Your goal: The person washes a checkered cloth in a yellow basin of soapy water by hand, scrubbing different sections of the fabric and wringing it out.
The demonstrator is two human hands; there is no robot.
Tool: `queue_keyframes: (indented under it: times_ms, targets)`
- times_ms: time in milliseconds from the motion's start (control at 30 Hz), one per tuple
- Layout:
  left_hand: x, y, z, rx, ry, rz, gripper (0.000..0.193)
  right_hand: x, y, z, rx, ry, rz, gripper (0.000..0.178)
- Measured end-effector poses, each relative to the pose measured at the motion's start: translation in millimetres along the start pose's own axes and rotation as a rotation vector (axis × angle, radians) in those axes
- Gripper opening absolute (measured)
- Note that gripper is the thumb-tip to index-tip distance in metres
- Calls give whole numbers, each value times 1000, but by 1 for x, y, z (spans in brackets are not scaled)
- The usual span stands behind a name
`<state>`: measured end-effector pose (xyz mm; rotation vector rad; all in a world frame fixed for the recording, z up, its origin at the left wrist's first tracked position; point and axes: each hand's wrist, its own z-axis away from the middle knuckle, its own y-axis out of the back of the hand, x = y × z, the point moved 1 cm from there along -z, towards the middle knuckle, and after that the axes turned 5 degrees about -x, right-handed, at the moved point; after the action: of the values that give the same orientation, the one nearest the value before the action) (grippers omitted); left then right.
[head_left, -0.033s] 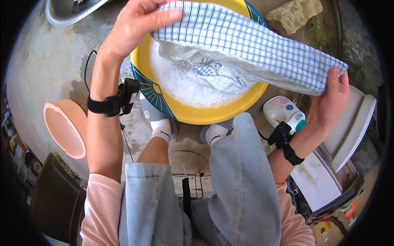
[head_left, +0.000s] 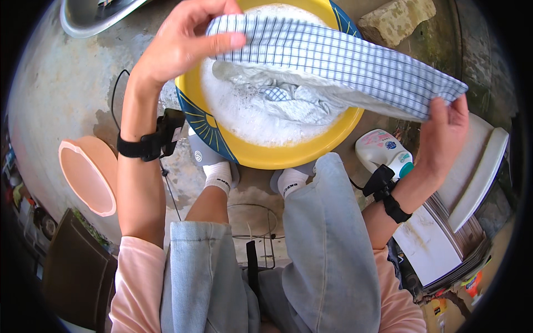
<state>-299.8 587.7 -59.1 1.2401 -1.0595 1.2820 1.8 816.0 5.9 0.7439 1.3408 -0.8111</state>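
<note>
A blue-and-white checked garment is stretched in a broad band above a yellow basin with a dark blue pattern. My left hand pinches its left end between thumb and fingers. At the lower right end, the thumb and fingers of my right hand grip the corner. Pale grey-white fabric, with a small checked patch, hangs under the band into white suds. What kind of garment it is, I cannot tell.
A white detergent bottle with a teal cap lies right of the basin, near my right forearm. Behind stands a rough stone block. A peach tub rests at left, and part of a metal basin shows at the far left.
The left end of the checked band, with my left hand, has come slightly nearer to me. My right hand has shifted a little left, still gripping its corner.
</note>
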Motion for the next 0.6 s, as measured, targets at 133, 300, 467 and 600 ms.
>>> queue_keyframes:
  times_ms: [133,300,467,600]
  targets:
    - [-11,-1,12,6,7,-854,24,15,-2,7,-513,185,538,27]
    - [-32,-23,26,59,-66,-1083,22,48,-6,26,-757,170,1013,25]
    - [-35,-51,40,-118,119,-967,18,53,-33,47,-720,151,1066,13]
    - [-39,-75,23,90,204,-841,17,78,-75,42,-628,106,810,12]
